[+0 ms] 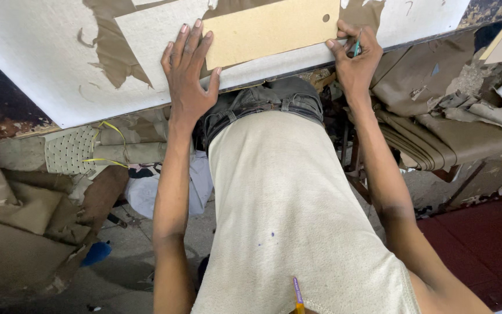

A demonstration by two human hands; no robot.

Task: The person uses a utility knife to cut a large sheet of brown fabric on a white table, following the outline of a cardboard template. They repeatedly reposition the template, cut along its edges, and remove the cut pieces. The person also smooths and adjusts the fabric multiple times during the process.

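On the worn white table (42, 70), the template (268, 29) lies lengthwise along the near edge, left hand (188, 72) flat on its left end, right hand (352, 58) pinching a pen (357, 46) at its right end.

- Left hand (188, 70): spread flat, fingers pressing the near-left end of a tan cardboard template (268, 29).
- Template: rectangular, one round hole near its right end, lying on white fabric (47, 64) over a worktable.
- Right hand (355, 55): at the template's right edge, pinching a thin green pen (358, 45).
- Brown fabric pieces (431, 110): heaped beside the table, right.
- Blue object (96, 253): on the floor, left.
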